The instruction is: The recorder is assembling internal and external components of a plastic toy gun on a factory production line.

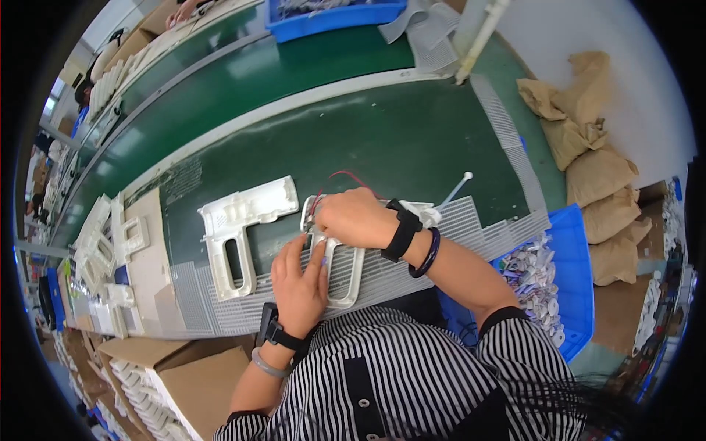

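A white plastic housing half with a looped handle lies in front of me on the table's ribbed mat. My left hand grips it from the near left side, fingertips on its upper part. Over the top of the housing, my right hand is closed with its fingers bent down; what they pinch is hidden beneath them. A thin red wire loops out past the right hand. To the left, a second white housing half lies with its ribbed inside up, touched by neither hand.
A pale rod with a round tip sticks up at the right. Beside the table stands a blue bin of small parts. More white housings lie at the left, above a cardboard box. A blue tray sits at the back; brown sacks lean right.
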Action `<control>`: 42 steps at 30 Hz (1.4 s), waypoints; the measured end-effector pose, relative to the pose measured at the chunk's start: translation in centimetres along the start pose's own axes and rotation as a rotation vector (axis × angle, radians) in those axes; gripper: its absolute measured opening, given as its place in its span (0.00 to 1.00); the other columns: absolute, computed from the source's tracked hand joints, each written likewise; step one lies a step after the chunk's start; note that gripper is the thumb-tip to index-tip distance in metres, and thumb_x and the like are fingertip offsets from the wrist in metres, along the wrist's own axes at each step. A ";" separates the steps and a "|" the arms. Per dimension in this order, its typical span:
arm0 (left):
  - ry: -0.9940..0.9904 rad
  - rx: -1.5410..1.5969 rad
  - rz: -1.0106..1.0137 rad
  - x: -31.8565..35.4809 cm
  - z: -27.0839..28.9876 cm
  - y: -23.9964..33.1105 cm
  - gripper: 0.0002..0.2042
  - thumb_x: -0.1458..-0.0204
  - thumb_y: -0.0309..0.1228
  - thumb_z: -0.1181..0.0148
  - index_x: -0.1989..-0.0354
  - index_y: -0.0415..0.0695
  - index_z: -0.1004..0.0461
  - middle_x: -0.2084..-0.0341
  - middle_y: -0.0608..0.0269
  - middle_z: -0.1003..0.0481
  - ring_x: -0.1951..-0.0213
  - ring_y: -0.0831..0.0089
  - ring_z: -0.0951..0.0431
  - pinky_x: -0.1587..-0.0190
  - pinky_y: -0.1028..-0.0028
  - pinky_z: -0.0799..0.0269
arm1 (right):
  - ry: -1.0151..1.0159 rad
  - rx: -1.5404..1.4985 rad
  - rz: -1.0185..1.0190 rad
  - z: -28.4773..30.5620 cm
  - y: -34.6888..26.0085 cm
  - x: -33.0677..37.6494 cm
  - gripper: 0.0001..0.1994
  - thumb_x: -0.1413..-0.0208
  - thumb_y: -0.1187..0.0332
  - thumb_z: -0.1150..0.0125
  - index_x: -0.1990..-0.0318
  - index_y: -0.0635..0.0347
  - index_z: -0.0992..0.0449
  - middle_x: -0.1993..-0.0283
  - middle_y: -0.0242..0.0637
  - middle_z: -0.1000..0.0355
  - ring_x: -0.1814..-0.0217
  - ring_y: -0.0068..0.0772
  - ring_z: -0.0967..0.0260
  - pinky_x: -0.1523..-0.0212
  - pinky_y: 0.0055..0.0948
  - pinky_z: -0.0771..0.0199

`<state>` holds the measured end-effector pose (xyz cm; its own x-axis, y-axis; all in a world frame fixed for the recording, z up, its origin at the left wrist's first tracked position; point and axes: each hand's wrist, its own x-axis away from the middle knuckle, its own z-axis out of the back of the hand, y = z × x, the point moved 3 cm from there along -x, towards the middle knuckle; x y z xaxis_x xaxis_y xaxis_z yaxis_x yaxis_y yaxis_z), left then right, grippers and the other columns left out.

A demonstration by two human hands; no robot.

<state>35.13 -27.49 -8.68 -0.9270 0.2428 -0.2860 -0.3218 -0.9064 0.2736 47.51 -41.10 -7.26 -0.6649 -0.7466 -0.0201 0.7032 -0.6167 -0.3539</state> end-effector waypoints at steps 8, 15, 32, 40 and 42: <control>0.057 0.300 0.178 2.3 -3.2 -3.9 0.20 0.44 0.30 0.41 0.43 0.41 0.26 0.43 0.49 0.28 0.42 0.50 0.30 0.39 0.52 0.39 | 0.473 -0.285 0.338 9.1 -11.2 7.2 0.06 0.48 0.66 0.42 0.69 0.58 0.26 0.65 0.39 0.29 0.64 0.42 0.25 0.71 0.34 0.23; 0.174 0.245 -0.065 -0.2 2.5 2.0 0.19 0.45 0.16 0.48 0.46 0.41 0.26 0.47 0.53 0.26 0.45 0.51 0.29 0.35 0.54 0.44 | -0.330 -1.741 0.547 9.5 -17.9 12.7 0.20 0.29 0.61 0.57 0.40 0.67 0.32 0.60 0.43 0.32 0.56 0.36 0.33 0.44 0.39 0.32; -0.083 0.319 -0.345 -11.6 -0.2 6.2 0.16 0.50 0.25 0.36 0.50 0.43 0.21 0.55 0.57 0.21 0.53 0.57 0.23 0.47 0.61 0.29 | 0.549 -0.304 -0.484 5.9 -1.0 21.7 0.10 0.41 0.66 0.36 0.54 0.59 0.21 0.74 0.39 0.26 0.76 0.39 0.28 0.74 0.36 0.30; -0.266 0.015 -0.451 -13.7 -4.6 7.0 0.16 0.56 0.30 0.30 0.56 0.48 0.20 0.63 0.65 0.22 0.55 0.63 0.23 0.41 0.58 0.34 | 0.644 -0.264 -0.664 1.6 2.2 20.0 0.11 0.42 0.61 0.33 0.67 0.58 0.24 0.81 0.34 0.29 0.83 0.35 0.33 0.80 0.34 0.35; -0.228 0.032 -0.476 -14.0 -4.4 6.9 0.15 0.57 0.30 0.30 0.57 0.48 0.20 0.64 0.64 0.22 0.55 0.62 0.23 0.40 0.58 0.35 | 0.546 -0.285 -0.622 1.1 2.7 19.3 0.16 0.45 0.53 0.31 0.67 0.56 0.23 0.79 0.34 0.27 0.81 0.36 0.30 0.79 0.35 0.32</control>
<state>46.75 -38.72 -6.80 -0.6942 0.6971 -0.1793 -0.7196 -0.6676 0.1907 36.89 -57.43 -7.56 -0.9860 -0.0270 -0.1648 0.1318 -0.7319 -0.6686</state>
